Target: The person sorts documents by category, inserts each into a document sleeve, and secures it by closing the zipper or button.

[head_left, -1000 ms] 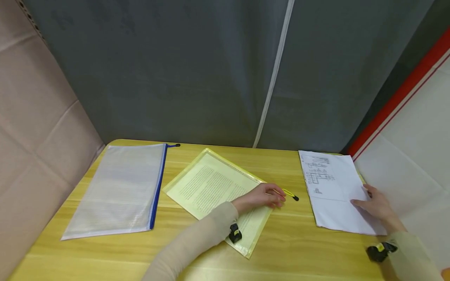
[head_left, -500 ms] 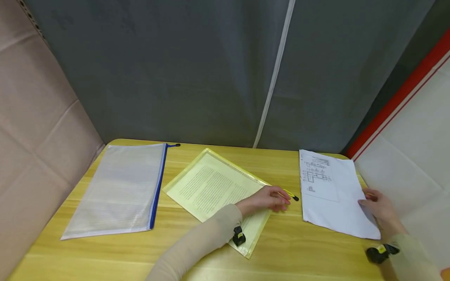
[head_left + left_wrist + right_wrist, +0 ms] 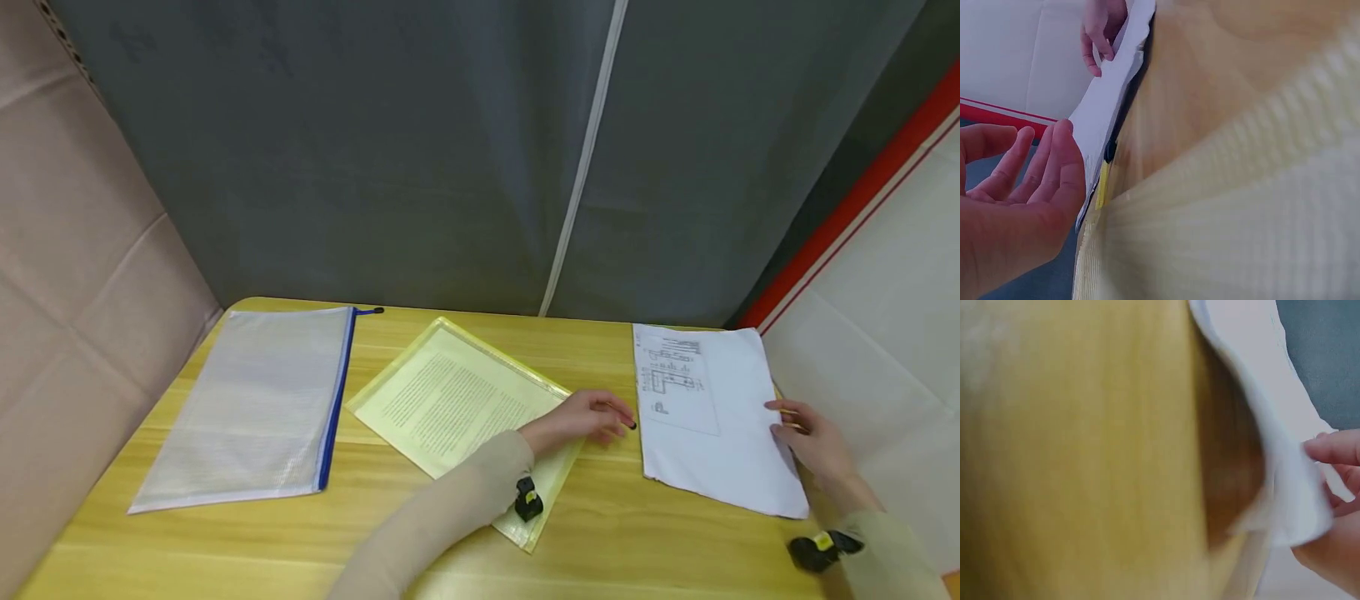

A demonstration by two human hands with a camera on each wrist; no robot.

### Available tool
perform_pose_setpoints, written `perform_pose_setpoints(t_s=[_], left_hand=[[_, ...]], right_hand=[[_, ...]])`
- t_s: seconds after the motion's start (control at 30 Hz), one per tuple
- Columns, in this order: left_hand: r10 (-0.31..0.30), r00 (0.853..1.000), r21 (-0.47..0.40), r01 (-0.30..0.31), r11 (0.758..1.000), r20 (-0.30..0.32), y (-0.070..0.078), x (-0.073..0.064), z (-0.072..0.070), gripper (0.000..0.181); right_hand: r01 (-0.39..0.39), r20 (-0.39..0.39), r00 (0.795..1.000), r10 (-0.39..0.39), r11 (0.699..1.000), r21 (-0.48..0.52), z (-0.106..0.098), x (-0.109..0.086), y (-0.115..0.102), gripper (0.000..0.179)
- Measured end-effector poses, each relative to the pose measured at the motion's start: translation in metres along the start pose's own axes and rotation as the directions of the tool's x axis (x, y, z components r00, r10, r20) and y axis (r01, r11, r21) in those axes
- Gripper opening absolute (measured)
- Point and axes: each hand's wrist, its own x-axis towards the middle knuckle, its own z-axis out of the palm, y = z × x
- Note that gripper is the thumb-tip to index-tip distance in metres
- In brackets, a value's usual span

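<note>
At the table's right side, white sheets of paper (image 3: 716, 425) with a printed diagram are pinched at their right edge by my right hand (image 3: 816, 440). In the right wrist view the paper (image 3: 1294, 481) bends up off the table near the fingers. My left hand (image 3: 583, 417) hovers over the right corner of a yellow zip bag (image 3: 450, 392) with a printed page inside. Its fingers are loosely bent, and nothing is between them in the left wrist view. The bag's dark zipper pull (image 3: 1110, 151) shows just beyond that hand, close to the paper's left edge.
A clear mesh zip bag (image 3: 255, 408) with a blue zipper lies flat on the left of the wooden table (image 3: 225, 550). A dark grey partition (image 3: 375, 167) rises behind the table, and a white wall panel (image 3: 892, 317) with a red border stands at the right.
My left hand has slid a little right, over the zipper pull's cord. My right hand has shifted slightly right, and the paper has turned and moved slightly, its near corner now closer to me.
</note>
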Motion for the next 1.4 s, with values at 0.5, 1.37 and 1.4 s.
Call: perform_pose_setpoints(t_s=[0.5, 1.37, 1.4], left_hand=[[-0.006, 0.987, -0.055, -0.003, 0.999, -0.160, 0.002, 0.028, -0.001, 0.028], [-0.004, 0.969, -0.248, -0.059, 0.967, -0.247, -0.012, 0.042, 0.002, 0.046], [0.001, 0.970, -0.240, -0.061, 0.969, -0.244, -0.012, 0.040, 0.002, 0.047]], right_hand=[[0.108, -0.037, 0.993, -0.111, 0.992, -0.067, 0.000, -0.013, -0.013, 0.037], [0.137, -0.082, 0.989, -0.127, 0.981, 0.135, 0.013, -0.020, -0.036, 0.035], [0.133, -0.075, 0.989, -0.124, 0.982, 0.137, 0.014, -0.020, -0.036, 0.036]])
